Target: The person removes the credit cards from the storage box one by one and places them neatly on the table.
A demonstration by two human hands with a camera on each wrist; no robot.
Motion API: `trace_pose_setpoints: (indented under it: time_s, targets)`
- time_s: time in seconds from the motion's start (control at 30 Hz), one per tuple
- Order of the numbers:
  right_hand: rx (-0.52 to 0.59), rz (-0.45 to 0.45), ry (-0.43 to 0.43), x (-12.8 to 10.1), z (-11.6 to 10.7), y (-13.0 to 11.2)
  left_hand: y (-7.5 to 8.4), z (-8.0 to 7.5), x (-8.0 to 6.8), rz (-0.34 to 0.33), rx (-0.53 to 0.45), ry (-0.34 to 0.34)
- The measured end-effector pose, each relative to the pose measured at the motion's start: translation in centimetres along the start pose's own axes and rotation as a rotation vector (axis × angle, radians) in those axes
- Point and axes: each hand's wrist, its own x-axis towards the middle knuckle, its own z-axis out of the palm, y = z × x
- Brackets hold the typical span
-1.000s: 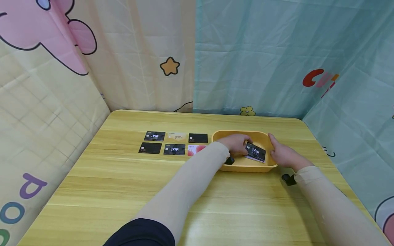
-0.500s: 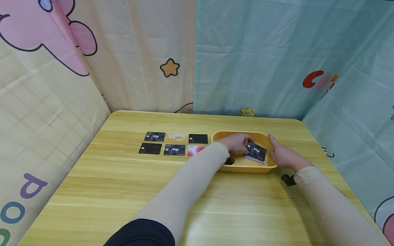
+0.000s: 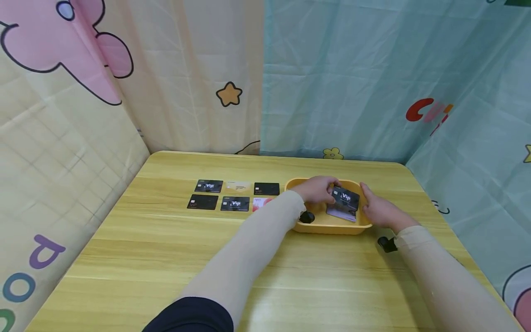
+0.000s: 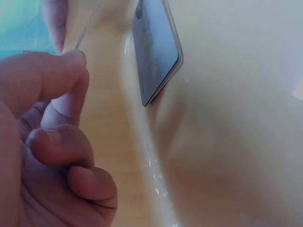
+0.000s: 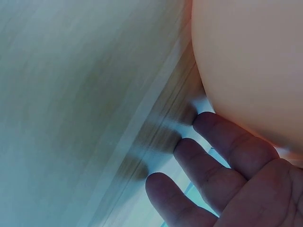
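Observation:
My left hand (image 3: 317, 189) reaches over the yellow plastic tray (image 3: 327, 228) and pinches a black Vip card (image 3: 347, 197) by its left edge. In the left wrist view, only the thin edge of this card (image 4: 88, 24) shows at the fingertips; the other fingers are curled. Beneath it in the tray lies a stack of cards (image 3: 341, 213), a pale purple one on top, seen as a layered stack (image 4: 158, 47) in the left wrist view. My right hand (image 3: 383, 210) holds the tray's right end, thumb at the rim, with its fingers (image 5: 203, 175) along the outside of the wall.
Left of the tray, several cards lie flat in two rows on the wooden table (image 3: 166, 267). Among them are a black Vip card (image 3: 209, 186), a gold card (image 3: 238, 185) and a pink card (image 3: 261, 203) partly behind my left sleeve. Curtains (image 3: 332, 83) hang behind the table.
My left hand has drawn the black Vip card up and slightly away from the stack, uncovering more of the pale purple card. My right hand stays at the tray.

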Motion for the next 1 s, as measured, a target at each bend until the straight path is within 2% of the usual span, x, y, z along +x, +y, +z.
trace_pose_setpoints:
  time_s: [0.1, 0.27, 0.53, 0.77, 1.0]
  targets:
    - [0.001, -0.002, -0.001, -0.1, 0.0, 0.0, 0.1, -0.6, -0.5, 0.029, 0.007, 0.013]
    - [0.003, -0.015, 0.008, -0.3, 0.1, 0.0, 0.0, -1.6, -1.1, 0.042, 0.003, 0.035]
    - [0.0, -0.03, 0.019, -0.3, 0.2, 0.1, 1.0, -3.2, -2.9, 0.068, -0.071, 0.037]
    - [-0.013, -0.041, 0.031, -0.4, 0.0, 0.0, 1.4, -5.1, -5.6, 0.117, -0.066, 0.056]
    - [-0.018, -0.043, 0.029, -0.6, 0.0, -0.1, 0.4, -7.3, -8.8, 0.114, -0.089, 0.093]
